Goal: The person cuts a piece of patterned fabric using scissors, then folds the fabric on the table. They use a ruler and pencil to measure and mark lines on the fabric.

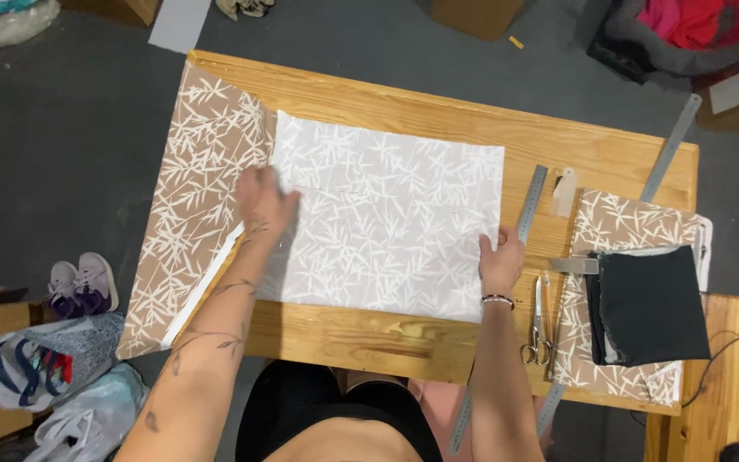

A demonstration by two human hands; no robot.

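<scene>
The wooden table [438, 334] carries a large sheet of leaf-print fabric [387, 222], folded so its pale underside faces up while the tan printed side spills past the left hand [263, 201] and hangs over the table's left edge. The cloth looks light, thin and limp; in all likelihood it would sag and crease if lifted by one point, so edges and corners seem the sensible places to hold it.

The left hand lies flat and spread on the cloth near the fold, pressing rather than grasping. The right hand [502, 257] sits at the pale panel's right edge, fingers curled on it; whether it actually pinches the fabric cannot be told.

Just right of that hand lie a steel ruler [534, 201] and scissors [539, 321]. Further right, a black cloth piece [652, 304] rests on more printed fabric [626, 224].
</scene>
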